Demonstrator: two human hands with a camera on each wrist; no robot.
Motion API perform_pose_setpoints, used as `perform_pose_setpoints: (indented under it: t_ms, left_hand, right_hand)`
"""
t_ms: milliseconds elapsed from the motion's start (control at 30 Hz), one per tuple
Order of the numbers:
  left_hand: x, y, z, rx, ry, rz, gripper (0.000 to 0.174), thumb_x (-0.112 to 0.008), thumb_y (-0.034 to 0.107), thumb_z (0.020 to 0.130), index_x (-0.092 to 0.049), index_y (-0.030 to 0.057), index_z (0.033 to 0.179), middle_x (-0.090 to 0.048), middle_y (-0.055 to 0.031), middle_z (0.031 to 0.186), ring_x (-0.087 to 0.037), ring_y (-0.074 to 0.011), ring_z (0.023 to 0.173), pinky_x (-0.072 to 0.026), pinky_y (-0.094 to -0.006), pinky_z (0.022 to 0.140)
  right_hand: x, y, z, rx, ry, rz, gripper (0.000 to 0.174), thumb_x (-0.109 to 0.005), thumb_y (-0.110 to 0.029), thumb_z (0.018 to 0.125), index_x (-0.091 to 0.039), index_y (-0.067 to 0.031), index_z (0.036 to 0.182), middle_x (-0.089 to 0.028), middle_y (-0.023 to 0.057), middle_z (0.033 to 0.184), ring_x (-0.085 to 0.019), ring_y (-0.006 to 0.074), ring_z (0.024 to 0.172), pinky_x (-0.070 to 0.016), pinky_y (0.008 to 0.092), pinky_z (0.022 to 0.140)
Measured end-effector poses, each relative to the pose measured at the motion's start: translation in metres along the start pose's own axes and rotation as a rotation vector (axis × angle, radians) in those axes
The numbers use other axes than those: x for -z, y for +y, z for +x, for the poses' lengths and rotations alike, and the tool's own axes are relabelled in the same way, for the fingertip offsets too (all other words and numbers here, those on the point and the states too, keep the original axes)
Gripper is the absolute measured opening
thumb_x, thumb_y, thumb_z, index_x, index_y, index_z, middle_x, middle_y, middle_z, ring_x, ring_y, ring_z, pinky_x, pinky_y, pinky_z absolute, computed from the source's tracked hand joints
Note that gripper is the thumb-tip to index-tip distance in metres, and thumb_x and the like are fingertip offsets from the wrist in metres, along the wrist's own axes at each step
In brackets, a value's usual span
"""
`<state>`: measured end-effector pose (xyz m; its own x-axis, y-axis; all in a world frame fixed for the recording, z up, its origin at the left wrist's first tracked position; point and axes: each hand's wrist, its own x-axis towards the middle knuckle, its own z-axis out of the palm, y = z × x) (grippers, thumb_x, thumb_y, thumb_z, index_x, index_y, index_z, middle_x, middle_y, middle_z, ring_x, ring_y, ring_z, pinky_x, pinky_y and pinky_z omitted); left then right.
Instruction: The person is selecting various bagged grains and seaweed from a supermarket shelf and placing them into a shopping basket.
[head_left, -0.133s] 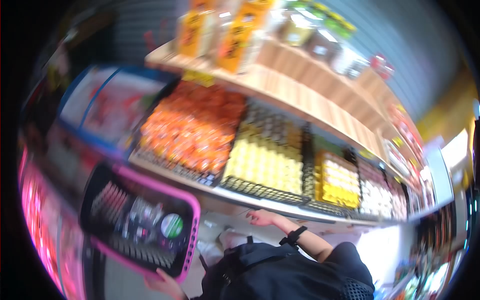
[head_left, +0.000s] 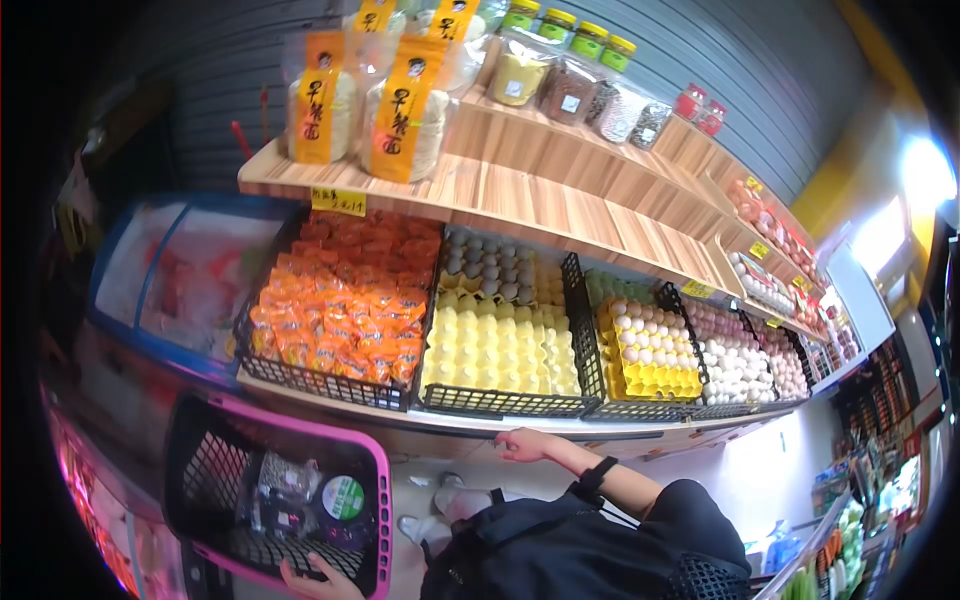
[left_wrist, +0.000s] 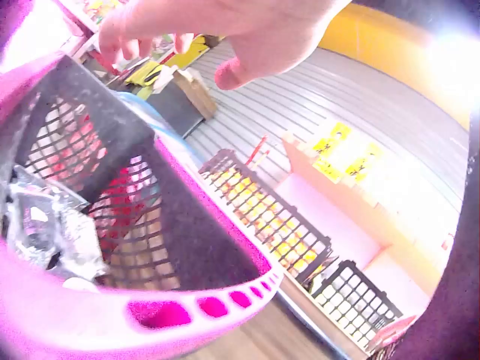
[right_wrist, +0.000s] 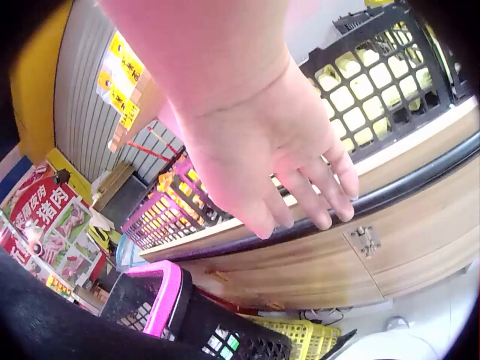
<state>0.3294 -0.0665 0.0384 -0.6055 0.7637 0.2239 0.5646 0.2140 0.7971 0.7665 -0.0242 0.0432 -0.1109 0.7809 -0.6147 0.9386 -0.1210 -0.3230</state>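
Head view: right hand [head_left: 522, 444], fingers relaxed, rests on bench edge [head_left: 440, 418] below egg crates [head_left: 500, 350]; left hand [head_left: 305, 578] at pink basket [head_left: 383, 470], grip unclear. Probably browsing; a pick next would need reaching up.

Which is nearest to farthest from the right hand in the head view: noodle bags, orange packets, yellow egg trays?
1. yellow egg trays: in the crate straight behind the right hand, nearest.
2. orange packets: in the next crate to the left.
3. noodle bags: up on the wooden shelf, left of centre, farthest.
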Motion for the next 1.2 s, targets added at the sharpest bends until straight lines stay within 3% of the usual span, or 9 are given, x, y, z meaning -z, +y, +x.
perform_pose_setpoints:
  t_ms: [133, 233, 433, 467, 700, 867, 1033, 1100, 1200]
  left_hand:
    - [-0.030, 0.011, 0.061, 0.073, -0.356, -0.431, 0.032, -0.062, 0.010, 0.085, -0.050, 0.0053, 0.114, -0.052, -0.0170, 0.118, -0.055, -0.0247, 0.102, -0.0458, -0.0384, 0.086]
    - [-0.068, -0.008, 0.080, -0.181, -0.435, -0.417, 0.014, -0.054, 0.006, 0.087, -0.053, -0.0008, 0.100, -0.058, -0.0091, 0.088, -0.056, -0.0154, 0.079, -0.0444, -0.0259, 0.071]
    - [-0.111, 0.046, 0.087, -0.218, -0.673, -0.512, 0.024, -0.061, 0.005, 0.082, -0.054, -0.0021, 0.104, -0.061, -0.0145, 0.092, -0.060, -0.0197, 0.087, -0.0468, -0.0313, 0.080]
    - [-0.122, 0.069, 0.083, -0.282, -0.613, -0.539, 0.016, -0.059, 0.000, 0.081, -0.055, -0.0022, 0.096, -0.062, -0.0091, 0.080, -0.060, -0.0149, 0.075, -0.0478, -0.0268, 0.072]
    - [-0.197, 0.219, 0.082, -0.439, -0.710, -0.658, 0.021, -0.058, 0.000, 0.084, -0.052, 0.0012, 0.104, -0.060, -0.0076, 0.094, -0.057, -0.0137, 0.085, -0.0465, -0.0281, 0.078]
    - [-0.230, 0.393, 0.045, -0.815, -0.865, -0.682, 0.030, -0.061, 0.004, 0.082, -0.049, 0.0034, 0.109, -0.055, -0.0073, 0.106, -0.055, -0.0153, 0.097, -0.0447, -0.0277, 0.083]
    - [-0.279, 0.531, -0.002, -1.142, -0.974, -0.582, 0.053, -0.068, 0.021, 0.079, -0.041, 0.0040, 0.122, -0.050, -0.0097, 0.115, -0.049, -0.0236, 0.109, -0.0409, -0.0348, 0.090]
    - [-0.316, 0.573, -0.002, -1.327, -0.818, -0.477, 0.058, -0.066, 0.026, 0.080, -0.037, 0.0045, 0.126, -0.047, -0.0131, 0.120, -0.046, -0.0276, 0.113, -0.0395, -0.0366, 0.094]
    - [-0.375, 0.621, 0.003, -1.234, -0.876, -0.442, 0.066, -0.067, 0.030, 0.079, -0.033, 0.0015, 0.128, -0.040, -0.0208, 0.128, -0.043, -0.0320, 0.117, -0.0373, -0.0395, 0.098]
  right_hand:
    - [0.006, -0.010, 0.039, 0.102, 0.150, 0.145, 0.040, -0.056, -0.032, 0.086, -0.053, -0.0092, 0.119, -0.064, 0.0166, 0.093, -0.062, 0.0307, 0.083, -0.0488, 0.0388, 0.075]
    - [0.021, -0.042, 0.038, 0.133, 0.194, 0.275, 0.038, -0.057, -0.029, 0.088, -0.053, -0.0088, 0.119, -0.064, 0.0152, 0.097, -0.063, 0.0274, 0.085, -0.0492, 0.0372, 0.075]
    - [0.064, -0.033, 0.010, 0.243, 0.312, 0.513, 0.039, -0.055, -0.026, 0.091, -0.050, -0.0057, 0.124, -0.064, 0.0106, 0.106, -0.062, 0.0206, 0.092, -0.0489, 0.0329, 0.081]
    - [0.079, -0.023, -0.003, 0.275, 0.346, 0.562, 0.038, -0.055, -0.025, 0.091, -0.050, -0.0047, 0.124, -0.063, 0.0104, 0.107, -0.061, 0.0194, 0.094, -0.0483, 0.0320, 0.082]
    - [0.175, 0.064, -0.087, 0.429, 0.683, 0.930, 0.031, -0.058, -0.014, 0.090, -0.052, -0.0034, 0.119, -0.062, 0.0059, 0.103, -0.059, 0.0118, 0.096, -0.0478, 0.0270, 0.084]
    - [0.253, 0.115, -0.123, 0.643, 0.869, 0.994, 0.035, -0.057, -0.005, 0.088, -0.047, -0.0016, 0.122, -0.059, 0.0097, 0.109, -0.059, 0.0153, 0.097, -0.0478, 0.0289, 0.085]
    - [0.342, 0.152, -0.091, 0.673, 1.067, 0.834, 0.042, -0.060, -0.007, 0.085, -0.045, -0.0040, 0.124, -0.049, 0.0082, 0.121, -0.050, 0.0161, 0.109, -0.0465, 0.0285, 0.083]
    - [0.372, 0.170, -0.060, 0.638, 1.220, 0.755, 0.044, -0.062, -0.011, 0.084, -0.045, -0.0041, 0.123, -0.050, 0.0097, 0.120, -0.051, 0.0194, 0.108, -0.0459, 0.0303, 0.086]
    - [0.406, 0.189, -0.016, 0.616, 1.363, 0.644, 0.055, -0.063, -0.010, 0.080, -0.038, -0.0025, 0.128, -0.044, 0.0162, 0.124, -0.046, 0.0270, 0.115, -0.0410, 0.0373, 0.094]
